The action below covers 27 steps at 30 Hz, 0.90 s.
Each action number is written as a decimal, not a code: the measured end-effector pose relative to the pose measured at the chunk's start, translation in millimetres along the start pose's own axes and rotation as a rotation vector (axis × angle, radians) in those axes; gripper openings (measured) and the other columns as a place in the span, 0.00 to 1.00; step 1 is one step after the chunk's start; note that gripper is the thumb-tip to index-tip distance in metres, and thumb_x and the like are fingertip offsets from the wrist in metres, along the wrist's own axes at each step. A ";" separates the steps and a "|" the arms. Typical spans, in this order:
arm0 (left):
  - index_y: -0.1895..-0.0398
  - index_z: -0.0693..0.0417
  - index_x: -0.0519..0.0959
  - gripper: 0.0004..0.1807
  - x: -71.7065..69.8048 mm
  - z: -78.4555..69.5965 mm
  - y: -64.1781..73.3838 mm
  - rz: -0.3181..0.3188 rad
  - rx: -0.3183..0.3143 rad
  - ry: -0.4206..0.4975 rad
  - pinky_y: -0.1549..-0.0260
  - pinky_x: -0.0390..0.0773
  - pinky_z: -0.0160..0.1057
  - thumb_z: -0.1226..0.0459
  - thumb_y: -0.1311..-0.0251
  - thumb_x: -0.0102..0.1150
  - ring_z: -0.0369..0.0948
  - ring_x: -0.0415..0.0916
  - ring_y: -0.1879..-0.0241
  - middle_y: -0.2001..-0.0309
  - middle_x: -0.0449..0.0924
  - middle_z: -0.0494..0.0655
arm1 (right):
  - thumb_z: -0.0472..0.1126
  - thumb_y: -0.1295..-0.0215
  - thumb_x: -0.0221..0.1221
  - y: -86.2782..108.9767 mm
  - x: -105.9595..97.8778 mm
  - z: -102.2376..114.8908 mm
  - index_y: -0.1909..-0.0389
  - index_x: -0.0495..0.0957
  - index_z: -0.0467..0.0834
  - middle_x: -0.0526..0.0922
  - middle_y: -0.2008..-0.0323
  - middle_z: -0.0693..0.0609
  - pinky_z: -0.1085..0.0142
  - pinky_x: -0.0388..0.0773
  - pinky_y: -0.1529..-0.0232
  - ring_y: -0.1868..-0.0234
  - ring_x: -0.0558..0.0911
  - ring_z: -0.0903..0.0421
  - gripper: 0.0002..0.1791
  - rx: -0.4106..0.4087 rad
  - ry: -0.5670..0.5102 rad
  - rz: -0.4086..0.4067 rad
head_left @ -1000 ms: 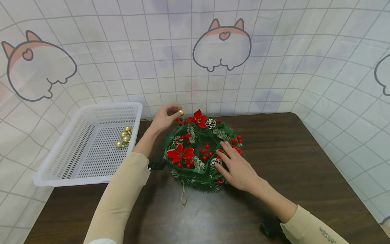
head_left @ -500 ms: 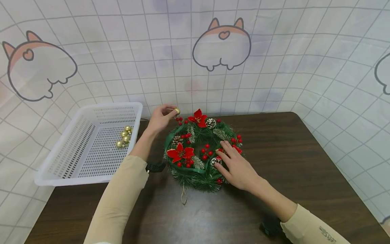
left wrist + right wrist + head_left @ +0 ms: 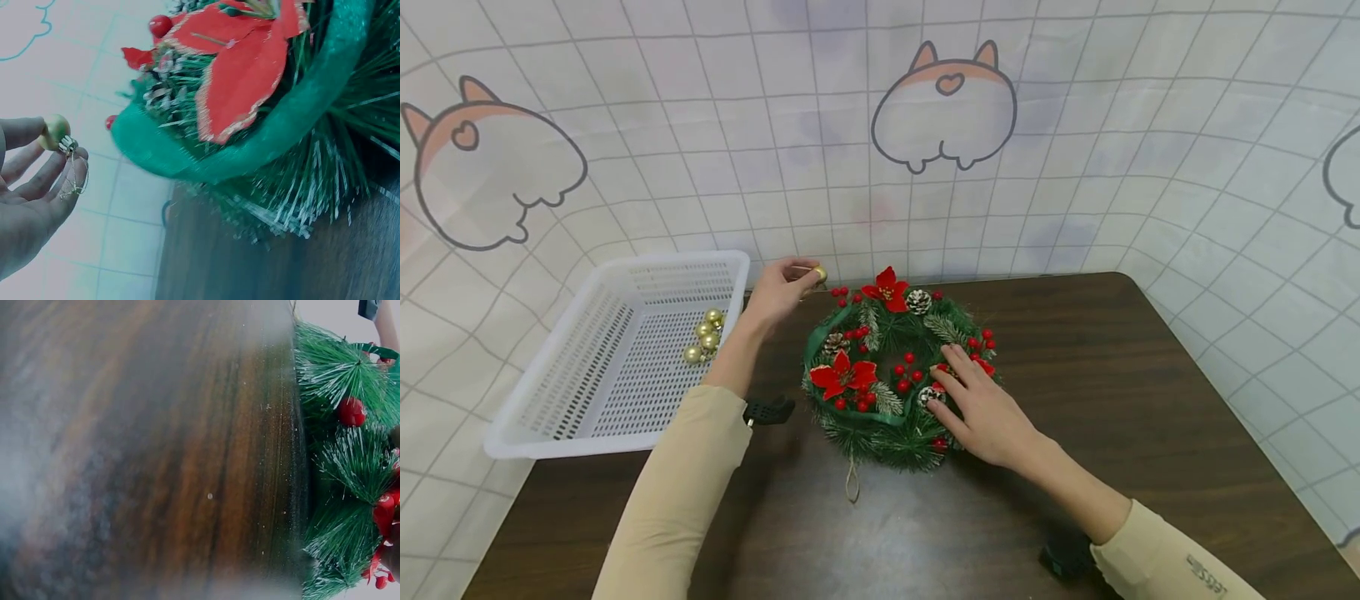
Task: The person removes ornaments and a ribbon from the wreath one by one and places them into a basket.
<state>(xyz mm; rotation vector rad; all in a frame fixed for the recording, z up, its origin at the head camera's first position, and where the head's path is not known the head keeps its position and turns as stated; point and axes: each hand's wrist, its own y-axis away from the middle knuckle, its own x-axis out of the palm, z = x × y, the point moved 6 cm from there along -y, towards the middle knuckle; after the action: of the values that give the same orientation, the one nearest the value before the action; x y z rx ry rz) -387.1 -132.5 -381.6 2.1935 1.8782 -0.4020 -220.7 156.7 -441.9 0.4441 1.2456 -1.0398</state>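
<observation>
A small gold bauble (image 3: 821,273) is pinched between the thumb and fingers of my left hand (image 3: 777,293), just beyond the wreath's far left edge. In the left wrist view, a thin gold hanging loop (image 3: 77,181) dangles from the cap of this bauble (image 3: 56,132). The green Christmas wreath (image 3: 906,450) lies on the table, dressed with red poinsettias, pinecones, berries and a green ribbon. On its right side rests my right hand (image 3: 988,414), fingers spread over a poinsettia and a pinecone. The right wrist view mostly shows tabletop, with the wreath (image 3: 356,462) along its right edge.
A white plastic basket (image 3: 613,446) stands left of the wreath, with several gold baubles (image 3: 709,340) against its right side. A twine loop (image 3: 852,483) sticks out from the wreath's near edge onto the dark wooden table (image 3: 1120,400). Behind hangs a grid-patterned cloth (image 3: 820,125).
My left hand has drawn left, away from the wreath and toward the basket, with the bauble in its fingers. The right hand and the wreath have stayed in place.
</observation>
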 end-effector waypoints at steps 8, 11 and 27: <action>0.34 0.64 0.74 0.22 -16.5 -17.3 11.2 0.006 0.043 0.061 0.45 0.78 0.43 0.61 0.25 0.59 0.47 0.79 0.49 0.40 0.77 0.61 | 0.55 0.20 0.51 0.4 -1.5 0.5 0.28 0.69 0.34 0.55 0.22 0.35 0.46 0.54 0.25 0.20 0.49 0.42 0.33 -0.002 0.000 0.003; 0.35 0.65 0.75 0.22 -22.3 -22.5 15.9 0.002 0.056 0.078 0.44 0.78 0.42 0.62 0.26 0.59 0.47 0.78 0.48 0.41 0.76 0.60 | 0.55 0.20 0.52 0.2 -0.7 0.9 0.28 0.69 0.34 0.54 0.22 0.35 0.45 0.53 0.25 0.20 0.49 0.41 0.33 -0.005 0.001 0.004; 0.34 0.63 0.74 0.24 -58.5 -19.8 34.7 0.034 0.099 -0.029 0.48 0.78 0.35 0.60 0.26 0.60 0.43 0.78 0.47 0.40 0.76 0.59 | 0.55 0.20 0.52 -0.9 -1.3 2.8 0.28 0.69 0.34 0.54 0.22 0.35 0.45 0.53 0.25 0.20 0.49 0.41 0.33 0.005 0.002 0.010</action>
<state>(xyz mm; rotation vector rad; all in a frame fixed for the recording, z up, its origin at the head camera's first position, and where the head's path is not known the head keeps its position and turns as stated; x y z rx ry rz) -360.0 -185.2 -342.9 2.2663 1.8407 -0.5274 -219.9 154.6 -439.6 0.4547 1.2417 -1.0345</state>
